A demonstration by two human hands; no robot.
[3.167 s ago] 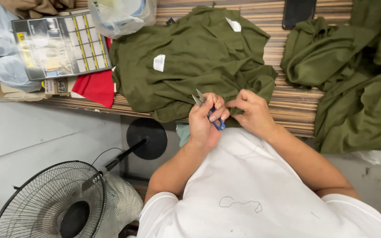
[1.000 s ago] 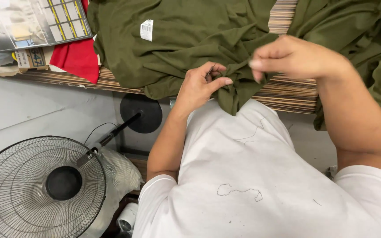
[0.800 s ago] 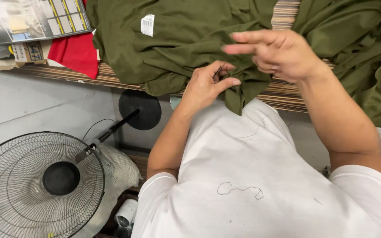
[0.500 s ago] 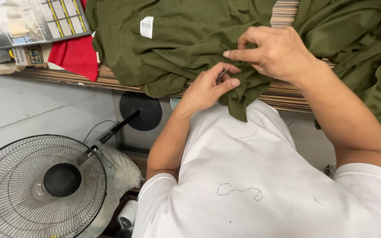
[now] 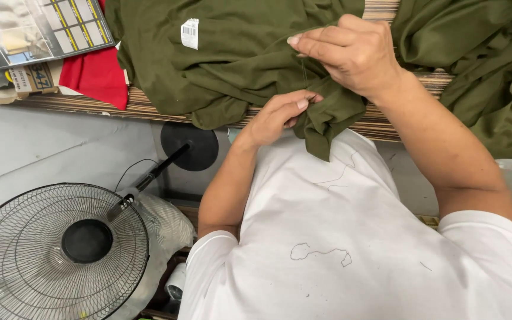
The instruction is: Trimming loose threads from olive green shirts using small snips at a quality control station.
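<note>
An olive green garment (image 5: pixel 238 53) with a white label (image 5: pixel 189 32) lies on the striped table (image 5: pixel 120 106), and one fold hangs over the edge onto my white shirt. My left hand (image 5: pixel 280 112) pinches that fold at the table's edge. Just above it, my right hand (image 5: pixel 351 53) is raised with fingertips pinched on a thin thread (image 5: pixel 304 76) that runs down to the fabric by my left hand.
More olive garments (image 5: pixel 481 71) are heaped at the right of the table. A red cloth (image 5: pixel 96 74) and a printed sheet (image 5: pixel 37 26) lie at the left. A standing fan (image 5: pixel 60 249) is on the floor at lower left. Loose threads (image 5: pixel 318 252) cling to my shirt.
The small snips seen earlier in my hands are out of sight. My right hand swung up from the fold, dipped back, and now lifts again with the thread; my left hand keeps its pinch.
</note>
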